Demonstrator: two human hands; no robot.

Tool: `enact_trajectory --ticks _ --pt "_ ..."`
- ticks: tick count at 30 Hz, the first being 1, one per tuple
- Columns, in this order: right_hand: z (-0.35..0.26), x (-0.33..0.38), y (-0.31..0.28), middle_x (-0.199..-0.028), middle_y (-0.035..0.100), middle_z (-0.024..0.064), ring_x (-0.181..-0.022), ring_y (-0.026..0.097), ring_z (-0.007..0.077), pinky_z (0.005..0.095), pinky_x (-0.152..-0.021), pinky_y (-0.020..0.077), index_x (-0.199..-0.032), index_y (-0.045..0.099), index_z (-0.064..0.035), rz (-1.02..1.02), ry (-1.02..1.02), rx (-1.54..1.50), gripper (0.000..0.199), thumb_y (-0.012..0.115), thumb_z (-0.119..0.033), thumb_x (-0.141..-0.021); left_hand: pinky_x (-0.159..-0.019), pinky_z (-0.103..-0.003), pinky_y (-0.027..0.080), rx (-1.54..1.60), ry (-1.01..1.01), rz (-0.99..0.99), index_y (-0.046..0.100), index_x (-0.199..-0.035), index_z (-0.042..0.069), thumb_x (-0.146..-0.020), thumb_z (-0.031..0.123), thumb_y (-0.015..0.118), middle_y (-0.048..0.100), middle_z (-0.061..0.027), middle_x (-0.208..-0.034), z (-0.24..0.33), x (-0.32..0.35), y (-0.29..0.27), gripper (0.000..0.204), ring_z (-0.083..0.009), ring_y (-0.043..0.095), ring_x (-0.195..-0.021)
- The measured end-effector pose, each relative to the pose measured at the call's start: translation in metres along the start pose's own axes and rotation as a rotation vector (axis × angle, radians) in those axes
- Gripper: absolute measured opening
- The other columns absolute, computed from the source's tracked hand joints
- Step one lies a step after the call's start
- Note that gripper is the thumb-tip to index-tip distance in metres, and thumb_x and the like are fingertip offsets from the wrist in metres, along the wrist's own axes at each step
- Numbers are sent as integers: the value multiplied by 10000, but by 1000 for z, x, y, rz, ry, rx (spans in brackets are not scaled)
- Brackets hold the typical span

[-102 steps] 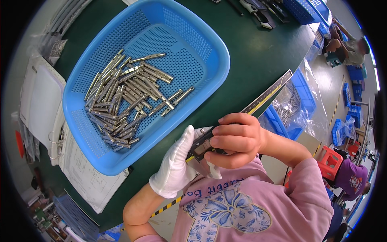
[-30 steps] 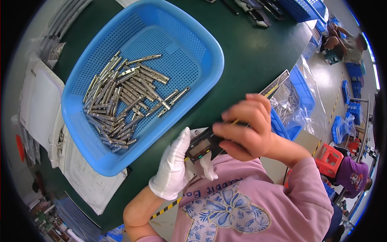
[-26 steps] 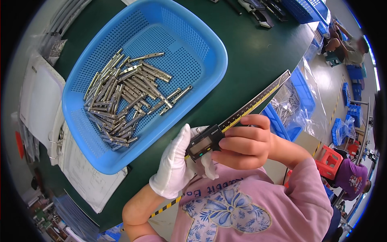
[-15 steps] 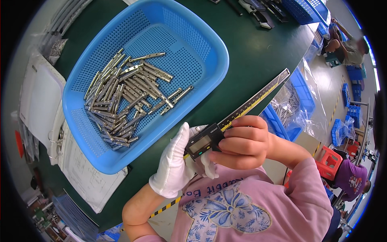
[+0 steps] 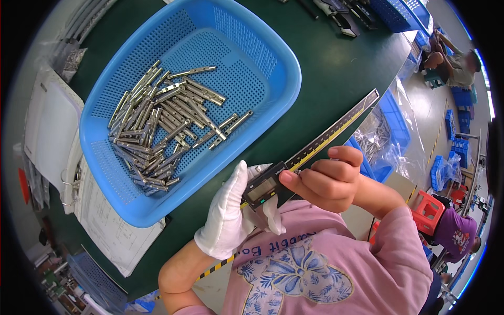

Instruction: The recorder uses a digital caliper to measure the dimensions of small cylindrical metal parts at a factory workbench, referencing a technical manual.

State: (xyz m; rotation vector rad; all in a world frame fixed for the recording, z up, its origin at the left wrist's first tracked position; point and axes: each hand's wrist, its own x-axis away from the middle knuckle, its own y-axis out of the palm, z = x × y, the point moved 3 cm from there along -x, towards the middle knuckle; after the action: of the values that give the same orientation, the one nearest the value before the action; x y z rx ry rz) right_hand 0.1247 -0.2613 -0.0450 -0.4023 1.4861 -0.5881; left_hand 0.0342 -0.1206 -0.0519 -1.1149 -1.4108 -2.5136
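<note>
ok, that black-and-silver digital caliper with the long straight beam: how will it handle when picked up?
The black-and-silver digital caliper is likely stiff: its long straight beam looks metal and shows no sag. Held only by the black display housing, it might tip, since the beam extends well past one side. The grey display window could be the fragile spot.
</note>
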Motion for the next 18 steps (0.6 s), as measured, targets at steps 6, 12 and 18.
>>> enact_trajectory --ticks 6,12,18 --pt "3 0 4 -750 467 -48 -674 429 108 308 -725 352 -830 710 -141 40 -64 -43 188 710 -106 -645 -608 -358 492 40 -4 2 470 -1161 49 -948 516 268 562 -106 -677 2 0 1 552 -249 581 -572" --pt "-3 6 0 -725 455 -45 -662 449 110 321 -727 363 -858 668 -170 74 84 -97 206 722 -113 -667 -636 -353 493 6 -20 24 481 -1153 46 -946 522 264 564 -106 -675 3 0 3 562 -245 584 -579" --pt "-11 3 2 -744 454 -50 -666 445 106 311 -727 360 -882 665 -206 47 50 -124 257 661 -46 -680 -652 -343 504 22 4 26 477 -1175 49 -937 545 262 614 -102 -832 1 -1 3 591 -227 599 -618"
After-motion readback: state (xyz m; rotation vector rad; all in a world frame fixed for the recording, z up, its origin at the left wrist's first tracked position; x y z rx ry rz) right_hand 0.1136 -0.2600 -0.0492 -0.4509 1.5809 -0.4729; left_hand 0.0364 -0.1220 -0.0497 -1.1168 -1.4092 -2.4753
